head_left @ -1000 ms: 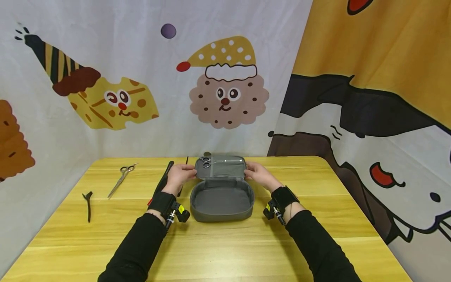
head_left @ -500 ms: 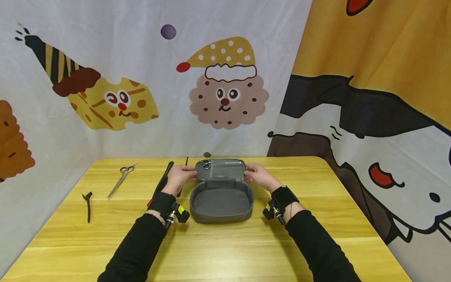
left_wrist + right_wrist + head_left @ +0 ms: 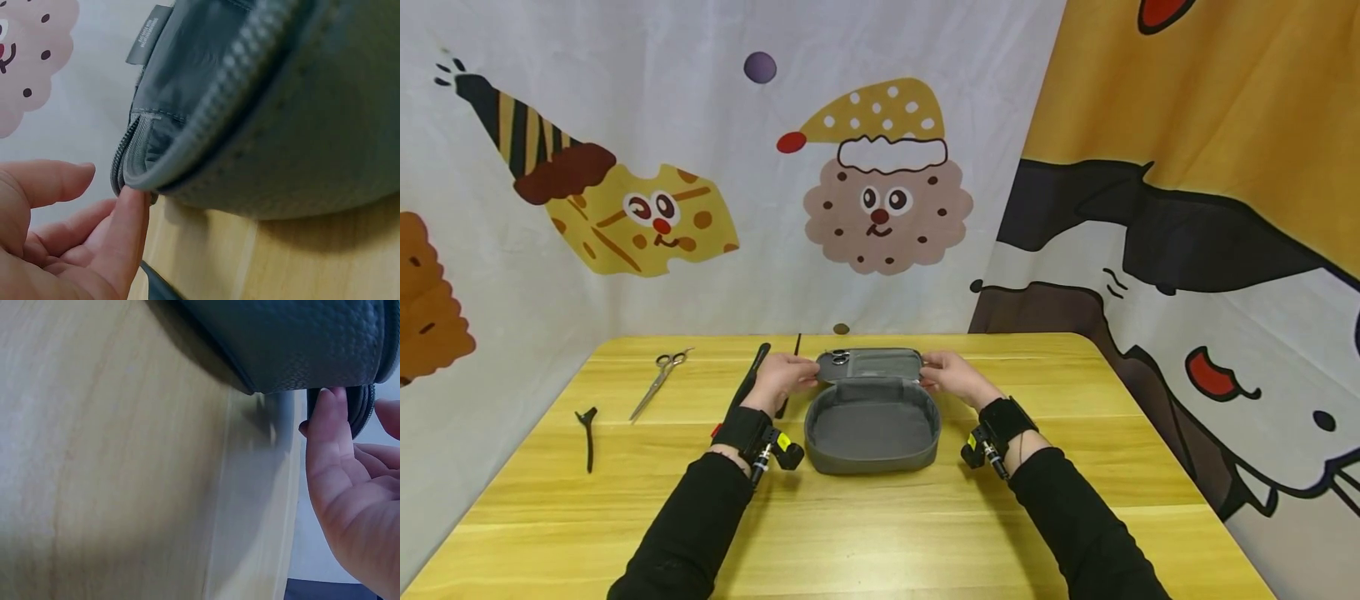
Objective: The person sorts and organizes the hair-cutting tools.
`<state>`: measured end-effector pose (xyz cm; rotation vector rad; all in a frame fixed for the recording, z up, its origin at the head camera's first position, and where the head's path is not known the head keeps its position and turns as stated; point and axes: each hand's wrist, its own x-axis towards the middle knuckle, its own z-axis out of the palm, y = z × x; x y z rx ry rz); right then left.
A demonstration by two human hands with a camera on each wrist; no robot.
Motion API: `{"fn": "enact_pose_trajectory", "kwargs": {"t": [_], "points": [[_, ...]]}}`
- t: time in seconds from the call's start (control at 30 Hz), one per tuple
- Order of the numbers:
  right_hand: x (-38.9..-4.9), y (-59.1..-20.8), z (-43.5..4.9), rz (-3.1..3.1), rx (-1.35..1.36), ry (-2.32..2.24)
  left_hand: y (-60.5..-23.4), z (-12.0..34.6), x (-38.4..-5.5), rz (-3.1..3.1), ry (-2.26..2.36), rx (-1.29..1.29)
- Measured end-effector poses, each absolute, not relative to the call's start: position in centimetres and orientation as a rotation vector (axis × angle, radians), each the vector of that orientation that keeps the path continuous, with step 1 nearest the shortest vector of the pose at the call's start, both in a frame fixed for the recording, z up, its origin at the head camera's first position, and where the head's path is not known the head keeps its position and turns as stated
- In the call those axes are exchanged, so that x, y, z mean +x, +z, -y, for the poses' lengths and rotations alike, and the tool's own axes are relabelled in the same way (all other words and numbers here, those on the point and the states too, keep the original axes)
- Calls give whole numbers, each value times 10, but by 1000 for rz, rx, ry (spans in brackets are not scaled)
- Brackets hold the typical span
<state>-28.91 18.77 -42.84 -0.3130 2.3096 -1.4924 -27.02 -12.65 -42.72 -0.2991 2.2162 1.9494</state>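
A grey zippered case lies unzipped on the table, its lid folded back toward the wall. The lid's inner side has a clear pocket and a small pair of scissors at its left end. My left hand is at the lid's left edge. In the left wrist view its forefinger touches the lid's zipper edge, the thumb apart from it. At the opposite edge is my right hand. The right wrist view shows its straight forefinger against the lid, the thumb standing off.
Left on the wooden table lie long silver scissors and a black hair clip. Beside and partly behind my left hand are a long black tool and a thin black stick. A printed cloth hangs behind the table.
The lid has tilted further back and down, its far edge sinking toward the table. Both hands stay at the lid's sides, and the left fingers have loosened from its edge.
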Motion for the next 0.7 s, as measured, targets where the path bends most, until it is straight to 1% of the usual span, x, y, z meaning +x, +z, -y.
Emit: {"fn": "enact_pose_trajectory", "kwargs": {"t": [0.33, 0.7], "points": [[-289, -429, -188, -2322, -326, -1458, -428, 127, -271, -2201, 1936, -291], [-286, -428, -186, -2335, -278, -1419, -426, 128, -270, -2198, 1910, -249]]}}
